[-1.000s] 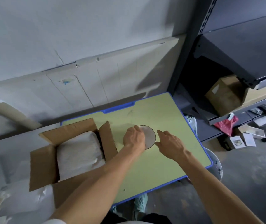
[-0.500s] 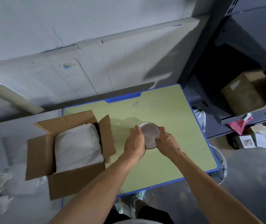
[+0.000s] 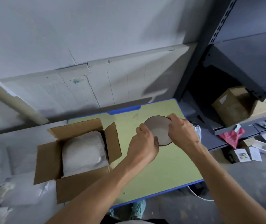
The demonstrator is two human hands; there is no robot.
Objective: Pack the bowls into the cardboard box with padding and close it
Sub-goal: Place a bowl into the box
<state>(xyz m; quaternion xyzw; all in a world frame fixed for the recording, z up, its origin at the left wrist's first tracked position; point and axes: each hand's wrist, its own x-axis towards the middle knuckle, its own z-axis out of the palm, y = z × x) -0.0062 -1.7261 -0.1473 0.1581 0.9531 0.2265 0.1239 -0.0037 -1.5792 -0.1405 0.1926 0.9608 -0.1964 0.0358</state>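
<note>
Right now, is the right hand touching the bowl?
Touching. The head view shows the right hand curled over one side of the bowl; the left hand grips its opposite edge.

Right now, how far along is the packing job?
Done: the cardboard box stands open on the table with white padding filling it; I cannot tell if bowls lie beneath.
In hand: the left hand and right hand grip one bowl by its rim, apart from the box.
Left: put this bowl in, pad it, and fold the four open flaps shut.
</note>
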